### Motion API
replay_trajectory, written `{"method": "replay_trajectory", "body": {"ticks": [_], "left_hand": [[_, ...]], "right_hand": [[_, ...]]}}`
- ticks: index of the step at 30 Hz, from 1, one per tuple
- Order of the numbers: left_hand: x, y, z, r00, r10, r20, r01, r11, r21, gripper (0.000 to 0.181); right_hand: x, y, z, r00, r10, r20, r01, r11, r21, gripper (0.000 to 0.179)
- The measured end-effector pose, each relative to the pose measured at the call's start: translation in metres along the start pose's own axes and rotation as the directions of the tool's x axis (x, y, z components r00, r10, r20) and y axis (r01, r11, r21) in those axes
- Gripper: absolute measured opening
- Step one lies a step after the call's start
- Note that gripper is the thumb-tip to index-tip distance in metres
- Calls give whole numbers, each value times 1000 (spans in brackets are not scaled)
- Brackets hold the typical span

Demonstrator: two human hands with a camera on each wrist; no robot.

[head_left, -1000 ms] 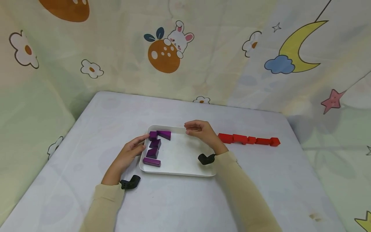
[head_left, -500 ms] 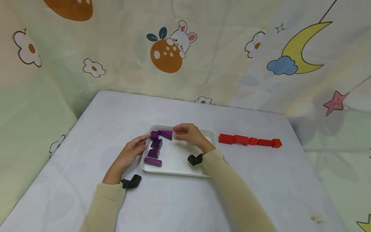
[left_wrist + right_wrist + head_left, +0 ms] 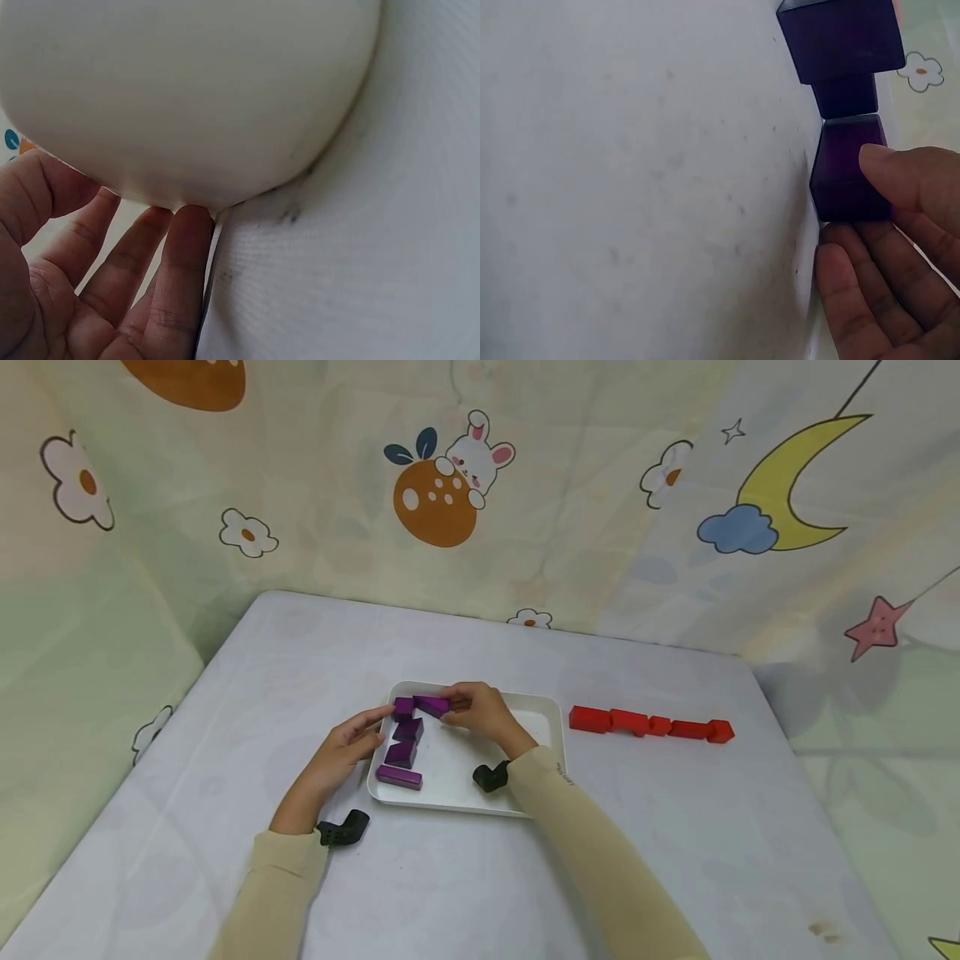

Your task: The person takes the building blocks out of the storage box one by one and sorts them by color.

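A white tray (image 3: 457, 777) lies on the table with several purple blocks along its left side. My left hand (image 3: 339, 758) rests its fingertips and thumb against the tray's left wall; the left wrist view shows them touching the outer side (image 3: 187, 97). At the tray's far edge, my right hand (image 3: 482, 714) pinches a purple triangular block (image 3: 429, 703) between thumb (image 3: 907, 176) and fingers. Left of that block sits a purple cube (image 3: 403, 708). Below it follow two purple blocks with slanted faces (image 3: 408, 730) (image 3: 401, 754) and a long purple bar (image 3: 399, 777).
A row of several red blocks (image 3: 630, 722) lies on the white-covered table (image 3: 435, 885), right of the tray. A printed cloth (image 3: 322, 460) hangs behind and beside the table. Each wrist bears a black camera mount, the left one (image 3: 345, 828) just outside the tray.
My right hand has moved left across the tray and taken hold of the triangular block. The left hand has stayed at the tray's left side. The whole head view has shifted slightly.
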State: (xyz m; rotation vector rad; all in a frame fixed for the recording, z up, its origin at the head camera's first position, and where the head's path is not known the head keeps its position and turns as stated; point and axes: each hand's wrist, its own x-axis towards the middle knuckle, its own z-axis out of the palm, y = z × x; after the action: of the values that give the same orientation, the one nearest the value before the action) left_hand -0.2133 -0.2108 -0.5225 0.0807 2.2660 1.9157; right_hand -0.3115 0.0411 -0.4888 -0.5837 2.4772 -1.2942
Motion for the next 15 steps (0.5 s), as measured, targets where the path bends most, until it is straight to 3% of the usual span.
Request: {"method": "replay_trajectory", "body": {"ticks": [6,15], "left_hand": [[0,1,1,1000,-9,2,9,1000,9,53],[0,1,1,1000,12,-3,-12,1000,2,52]], "right_hand": [[-5,0,-6,1000,-2,-5,1,1000,-20,32],[-21,1,-34,1000,-6,0,6,1000,14,35]]}}
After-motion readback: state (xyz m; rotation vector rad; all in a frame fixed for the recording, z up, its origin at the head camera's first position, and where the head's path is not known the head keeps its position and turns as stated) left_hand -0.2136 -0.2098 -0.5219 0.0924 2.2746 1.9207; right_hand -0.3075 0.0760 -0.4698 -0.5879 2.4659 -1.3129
